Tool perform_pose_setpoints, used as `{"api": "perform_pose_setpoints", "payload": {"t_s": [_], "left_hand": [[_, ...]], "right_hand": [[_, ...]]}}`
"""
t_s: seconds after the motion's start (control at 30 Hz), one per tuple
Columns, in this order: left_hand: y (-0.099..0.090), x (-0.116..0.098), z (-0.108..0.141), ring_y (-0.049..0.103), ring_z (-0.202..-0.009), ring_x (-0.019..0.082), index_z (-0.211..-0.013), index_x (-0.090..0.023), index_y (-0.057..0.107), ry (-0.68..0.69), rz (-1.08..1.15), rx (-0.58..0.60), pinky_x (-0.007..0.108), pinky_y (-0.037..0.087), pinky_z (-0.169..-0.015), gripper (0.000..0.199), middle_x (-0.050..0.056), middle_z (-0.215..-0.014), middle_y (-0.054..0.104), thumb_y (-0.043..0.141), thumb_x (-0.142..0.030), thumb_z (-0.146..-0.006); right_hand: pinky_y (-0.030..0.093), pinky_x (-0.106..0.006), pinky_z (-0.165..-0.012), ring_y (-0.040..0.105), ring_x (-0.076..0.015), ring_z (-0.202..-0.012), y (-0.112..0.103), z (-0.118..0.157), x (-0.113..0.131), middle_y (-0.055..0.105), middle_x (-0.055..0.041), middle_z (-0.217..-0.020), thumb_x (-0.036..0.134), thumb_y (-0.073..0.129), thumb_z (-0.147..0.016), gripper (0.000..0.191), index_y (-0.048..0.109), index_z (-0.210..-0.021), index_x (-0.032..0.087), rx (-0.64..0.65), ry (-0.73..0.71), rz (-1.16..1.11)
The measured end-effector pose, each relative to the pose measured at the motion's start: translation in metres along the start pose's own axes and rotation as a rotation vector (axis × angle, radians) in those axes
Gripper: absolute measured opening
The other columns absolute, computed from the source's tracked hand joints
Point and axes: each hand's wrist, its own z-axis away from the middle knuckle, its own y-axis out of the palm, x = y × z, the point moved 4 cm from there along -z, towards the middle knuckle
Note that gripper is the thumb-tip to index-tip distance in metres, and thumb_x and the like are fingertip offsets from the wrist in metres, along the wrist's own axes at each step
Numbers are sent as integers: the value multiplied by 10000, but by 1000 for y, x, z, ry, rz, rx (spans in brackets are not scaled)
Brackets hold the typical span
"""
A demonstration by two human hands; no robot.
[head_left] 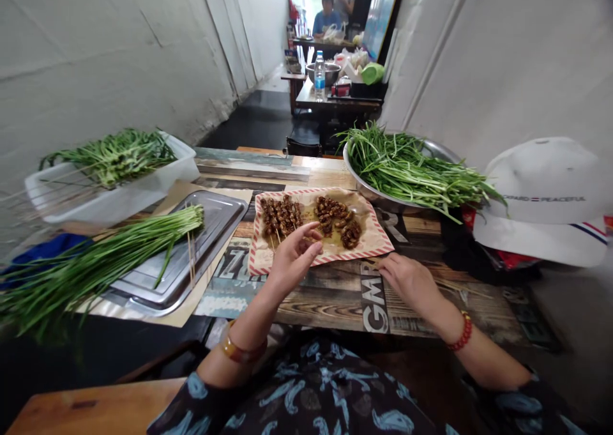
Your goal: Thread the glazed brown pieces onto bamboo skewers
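Observation:
A sheet of food paper (330,257) with a red-and-white striped border lies on the table, stained with oil. Dark glazed meat skewers (281,216) rest on its left part, and more browned meat pieces (338,218) sit in the middle and right. My left hand (297,255) hovers over the paper's near edge, fingers curved and thumb apart, holding nothing. At the near right corner of the paper, my right hand (409,282) has its fingertips pinched together on the edge.
Left are a chive bundle (138,240) with sticks on a metal tray (220,208), and a white plastic tub (179,170) of greens. Right stand a metal bowl (352,167) of chives and a white cap (536,179). Farther back, two people (328,20) are near another table.

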Motion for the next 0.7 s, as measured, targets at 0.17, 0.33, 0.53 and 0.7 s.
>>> {"api": "perform_pose_setpoints", "payload": {"t_s": [0.17, 0.33, 0.53, 0.7], "left_hand": [[8, 7, 4, 630, -706, 130, -1205, -188, 608, 12, -18, 27, 282, 533, -675, 434, 76, -978, 663, 656, -366, -812], [17, 8, 11, 624, -706, 137, -1188, -174, 619, 48, -81, 64, 268, 515, -639, 409, 82, -953, 676, 642, -365, -827], [29, 4, 18, 602, -701, 132, -1177, -176, 616, 153, -196, 126, 260, 494, -637, 366, 71, -931, 673, 609, -358, -860], [31, 3, 21, 615, -812, 179, -1212, -163, 597, 277, -417, 193, 338, 505, -777, 366, 98, -991, 651, 594, -281, -865]], "right_hand": [[368, -283, -694, 617, -161, -793, -5, -11, -2, 681, -39, -864, 216, 528, -934, 145, 651, -858, 203, 101, -85, 32], [349, -316, -665, 609, -199, -782, 2, -13, 5, 673, -78, -839, 150, 501, -917, 170, 653, -848, 183, 103, -200, 213], [387, -325, -691, 606, -206, -778, 9, -8, 3, 658, -84, -827, 145, 518, -894, 125, 614, -819, 171, 47, -308, 224], [395, -303, -696, 590, -172, -731, 6, -3, -4, 631, -48, -786, 194, 464, -951, 163, 584, -842, 187, 14, -318, 131]]}}
